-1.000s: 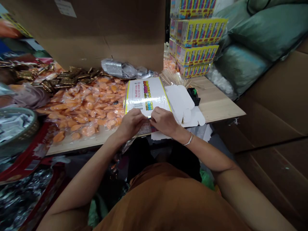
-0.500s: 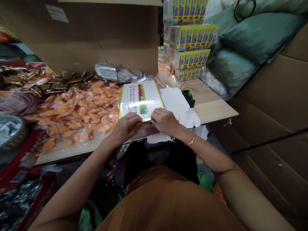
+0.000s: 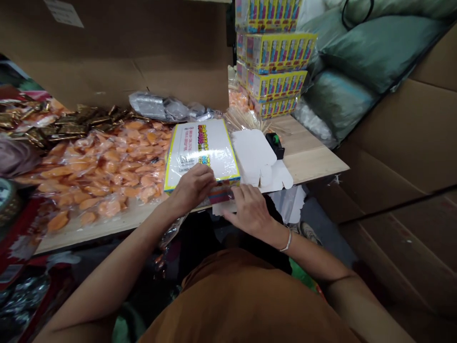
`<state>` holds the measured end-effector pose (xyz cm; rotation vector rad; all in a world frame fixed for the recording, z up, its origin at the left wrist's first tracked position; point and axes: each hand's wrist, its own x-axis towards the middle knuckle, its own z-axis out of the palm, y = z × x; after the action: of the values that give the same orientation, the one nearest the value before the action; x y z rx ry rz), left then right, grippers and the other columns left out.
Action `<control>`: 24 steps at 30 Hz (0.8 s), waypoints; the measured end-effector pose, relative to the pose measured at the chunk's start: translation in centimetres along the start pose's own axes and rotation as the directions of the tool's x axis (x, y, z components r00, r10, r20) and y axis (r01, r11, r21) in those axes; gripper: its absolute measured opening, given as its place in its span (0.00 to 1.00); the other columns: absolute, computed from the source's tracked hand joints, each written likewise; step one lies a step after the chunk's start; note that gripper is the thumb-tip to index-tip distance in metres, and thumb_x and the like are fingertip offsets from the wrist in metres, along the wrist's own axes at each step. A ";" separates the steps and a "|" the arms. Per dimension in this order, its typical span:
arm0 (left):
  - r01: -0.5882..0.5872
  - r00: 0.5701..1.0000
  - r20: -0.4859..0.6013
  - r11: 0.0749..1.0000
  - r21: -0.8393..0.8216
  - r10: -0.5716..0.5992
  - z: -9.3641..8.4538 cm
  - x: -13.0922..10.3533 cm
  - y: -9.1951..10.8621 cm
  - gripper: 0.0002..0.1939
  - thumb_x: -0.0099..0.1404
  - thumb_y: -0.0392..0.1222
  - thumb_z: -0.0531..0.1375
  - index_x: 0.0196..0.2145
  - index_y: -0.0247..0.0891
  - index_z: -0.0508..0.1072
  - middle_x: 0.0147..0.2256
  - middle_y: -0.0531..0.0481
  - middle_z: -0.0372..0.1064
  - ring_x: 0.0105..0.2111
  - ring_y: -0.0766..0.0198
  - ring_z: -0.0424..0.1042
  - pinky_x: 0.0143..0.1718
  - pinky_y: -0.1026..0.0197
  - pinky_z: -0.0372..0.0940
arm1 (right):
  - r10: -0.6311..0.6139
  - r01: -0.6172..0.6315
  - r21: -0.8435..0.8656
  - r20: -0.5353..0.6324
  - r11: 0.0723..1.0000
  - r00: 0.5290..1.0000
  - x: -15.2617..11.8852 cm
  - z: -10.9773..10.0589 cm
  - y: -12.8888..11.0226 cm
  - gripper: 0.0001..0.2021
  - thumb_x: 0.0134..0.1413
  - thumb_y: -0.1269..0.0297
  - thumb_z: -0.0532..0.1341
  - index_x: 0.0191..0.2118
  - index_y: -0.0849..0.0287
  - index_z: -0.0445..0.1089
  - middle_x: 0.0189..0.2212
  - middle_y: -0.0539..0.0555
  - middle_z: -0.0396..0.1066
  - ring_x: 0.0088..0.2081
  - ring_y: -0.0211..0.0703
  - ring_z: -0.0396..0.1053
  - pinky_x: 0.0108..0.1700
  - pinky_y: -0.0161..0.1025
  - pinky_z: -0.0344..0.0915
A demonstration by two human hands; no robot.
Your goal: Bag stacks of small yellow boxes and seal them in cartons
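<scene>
A white box with yellow edges and colourful lettering (image 3: 200,138) lies at the table's front edge, its shiny surface looking wrapped in clear film. My left hand (image 3: 194,188) rests at the box's near edge with fingers curled and pressed together; what they hold, if anything, is hidden. At the near right corner, my right hand (image 3: 252,209) touches the front side with its fingertips, the thumb held apart from the fingers. A silvery bracelet circles the right wrist. Flat white cardboard pieces (image 3: 253,150) lie right of the box.
Orange pieces in clear wrappers (image 3: 117,166) spread over the left of the table, with brown-gold packets (image 3: 74,121) behind. A black tape dispenser (image 3: 275,145), thin wooden sticks (image 3: 246,119) and stacked yellow boxes (image 3: 274,52) stand right. A large cardboard box (image 3: 143,52) rises behind.
My right hand has drawn down and toward me from the box's top edge, its thumb now apart. My left hand has moved slightly right across the near edge. The view has shifted a little.
</scene>
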<state>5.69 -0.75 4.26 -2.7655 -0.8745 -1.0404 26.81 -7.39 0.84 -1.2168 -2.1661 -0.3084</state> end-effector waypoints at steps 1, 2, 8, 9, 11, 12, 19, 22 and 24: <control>0.003 1.000 -0.010 1.000 -0.019 -0.003 0.0 0.0 0.0 0.11 0.71 0.36 0.55 0.29 0.38 0.70 0.34 0.46 0.72 0.35 0.61 0.70 0.37 0.58 0.67 | -0.012 0.013 -0.028 0.018 1.000 1.000 -0.3 0.2 0.2 0.09 0.59 0.60 0.64 0.35 0.62 0.71 0.32 0.59 0.73 0.35 0.50 0.68 0.38 0.44 0.60; 0.001 1.000 -0.016 0.999 -0.037 -0.001 0.0 0.0 0.0 0.10 0.71 0.36 0.55 0.31 0.38 0.71 0.37 0.46 0.73 0.36 0.61 0.71 0.39 0.58 0.68 | -0.027 0.028 -0.032 0.029 0.999 0.999 -0.5 0.3 0.5 0.06 0.61 0.67 0.61 0.32 0.61 0.71 0.30 0.57 0.73 0.34 0.48 0.68 0.38 0.43 0.59; -0.021 0.999 0.036 0.997 -0.068 0.023 -0.5 -0.1 -0.1 0.06 0.71 0.36 0.56 0.35 0.37 0.72 0.37 0.46 0.75 0.38 0.61 0.73 0.40 0.59 0.68 | 0.057 -0.054 0.398 0.005 0.916 0.998 0.0 0.0 3.9 0.08 0.63 0.70 0.59 0.31 0.59 0.70 0.26 0.50 0.71 0.30 0.39 0.67 0.38 0.38 0.60; -0.017 0.999 0.044 0.998 -0.060 0.020 -0.5 -0.1 -0.1 0.07 0.72 0.36 0.56 0.36 0.37 0.72 0.37 0.46 0.75 0.37 0.61 0.72 0.39 0.59 0.68 | 0.075 -0.068 0.460 0.003 0.885 0.997 0.2 0.0 4.2 0.08 0.63 0.69 0.59 0.32 0.59 0.71 0.26 0.49 0.71 0.29 0.38 0.66 0.37 0.37 0.60; -0.013 0.997 0.078 0.999 -0.032 0.015 -0.6 -0.1 -0.1 0.08 0.73 0.38 0.55 0.39 0.37 0.74 0.35 0.46 0.73 0.36 0.60 0.71 0.37 0.59 0.67 | 0.070 -0.050 0.512 -0.019 0.858 0.997 0.6 0.1 4.5 0.08 0.65 0.65 0.59 0.33 0.59 0.71 0.25 0.49 0.70 0.29 0.37 0.65 0.38 0.37 0.59; -0.015 0.995 0.103 1.000 -0.019 0.017 -0.7 0.0 -0.2 0.10 0.73 0.39 0.55 0.42 0.37 0.75 0.35 0.46 0.73 0.35 0.61 0.71 0.37 0.60 0.66 | 0.051 -0.025 0.518 -0.037 0.855 0.998 0.8 0.2 4.5 0.09 0.66 0.64 0.59 0.33 0.59 0.71 0.25 0.48 0.70 0.29 0.37 0.65 0.38 0.37 0.59; -0.088 0.987 0.135 0.996 -0.006 0.088 -0.6 0.0 0.1 0.14 0.74 0.41 0.55 0.51 0.41 0.77 0.37 0.46 0.71 0.35 0.61 0.70 0.36 0.60 0.66 | -0.075 0.069 0.362 0.004 0.930 0.997 -0.3 -1.2 4.2 0.11 0.67 0.68 0.55 0.33 0.59 0.71 0.26 0.51 0.70 0.31 0.39 0.66 0.38 0.38 0.59; -0.089 0.988 0.128 0.996 -0.013 0.090 -0.3 -0.1 0.1 0.13 0.74 0.42 0.55 0.50 0.42 0.78 0.37 0.46 0.72 0.35 0.60 0.70 0.36 0.59 0.66 | -0.083 0.072 0.180 0.057 0.981 0.995 -1.0 -2.7 4.3 0.11 0.65 0.71 0.54 0.32 0.60 0.70 0.29 0.54 0.71 0.33 0.41 0.65 0.38 0.38 0.58; -0.101 0.987 0.120 0.995 -0.018 0.103 -0.4 -0.2 -0.1 0.13 0.73 0.40 0.55 0.50 0.42 0.78 0.37 0.46 0.72 0.36 0.60 0.70 0.36 0.59 0.66 | -0.100 0.094 0.123 0.045 0.988 0.994 -0.6 -3.1 4.6 0.12 0.67 0.71 0.54 0.32 0.61 0.70 0.29 0.54 0.70 0.33 0.42 0.64 0.38 0.39 0.57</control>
<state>5.29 -0.87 4.37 -2.8743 -0.7324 -0.8724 32.13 -6.83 2.41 -1.0653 -2.2572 -0.1862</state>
